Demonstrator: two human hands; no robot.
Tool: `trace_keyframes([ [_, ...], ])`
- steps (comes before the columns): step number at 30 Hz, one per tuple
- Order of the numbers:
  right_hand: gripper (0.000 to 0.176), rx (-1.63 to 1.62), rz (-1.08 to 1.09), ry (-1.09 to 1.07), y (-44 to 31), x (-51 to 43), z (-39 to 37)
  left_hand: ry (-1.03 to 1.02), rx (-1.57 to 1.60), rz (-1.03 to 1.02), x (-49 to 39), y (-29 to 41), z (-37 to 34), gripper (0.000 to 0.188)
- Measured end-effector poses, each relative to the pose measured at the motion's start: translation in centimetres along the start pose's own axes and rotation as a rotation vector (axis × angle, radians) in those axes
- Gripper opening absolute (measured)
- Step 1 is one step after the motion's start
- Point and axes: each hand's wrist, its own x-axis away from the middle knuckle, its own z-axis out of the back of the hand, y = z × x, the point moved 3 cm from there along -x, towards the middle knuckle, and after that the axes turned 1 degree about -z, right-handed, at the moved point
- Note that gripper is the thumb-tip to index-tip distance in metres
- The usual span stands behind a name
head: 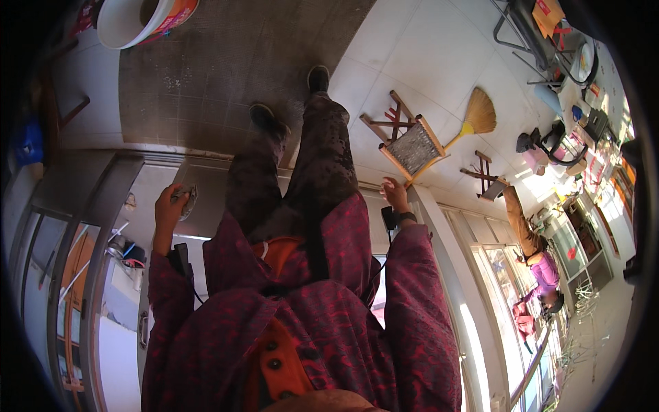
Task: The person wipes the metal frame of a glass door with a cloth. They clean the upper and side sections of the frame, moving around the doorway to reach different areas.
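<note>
My left hand (172,206) hangs beside my body at the left of the view, its fingers closed round a crumpled greyish cloth-like item (188,202); what exactly it is cannot be told. Over on the right, my right hand (394,193) has loosely curled fingers and nothing visible in it. A dark band is on that wrist. Nearest to this hand is a folding stool (414,149) with a woven grey seat and wooden legs, lying tipped on the tiled floor. A broom (480,113) with straw bristles and a yellow collar lies beside the stool.
My feet stand on a dark mat (221,67). A white bucket (123,26) is at the upper left. A smaller folding stool (491,188), a black chair (530,31) and mixed goods are on the right. Another person (544,270) is farther off. A metal-framed door (92,257) is at left.
</note>
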Motion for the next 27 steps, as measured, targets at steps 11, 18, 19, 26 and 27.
trace_keyframes([
  [11, 0.066, 0.542, 0.155, 0.192, -1.2, -23.0, 15.7, -0.23, -0.005, 0.536, 14.5, -5.1, -15.1, 0.03],
  [18, 0.103, 0.586, 0.125, 0.031, 0.1, -33.8, 16.8, -0.251, -0.081, 0.62, 14.2, 1.2, -19.9, 0.03],
  [19, 0.102, 0.522, 0.038, -0.064, 0.7, -34.8, 16.8, -0.257, -0.077, 0.581, 14.0, 2.1, -20.2, 0.031],
  [26, 0.058, 0.607, -0.025, -0.408, 2.8, -36.5, 13.7, -0.22, -0.134, 0.643, 13.4, 4.7, -20.2, 0.034],
  [27, 0.052, 0.64, -0.013, -0.408, 3.0, -36.0, 12.6, -0.206, -0.162, 0.634, 13.4, 4.8, -20.1, 0.035],
])
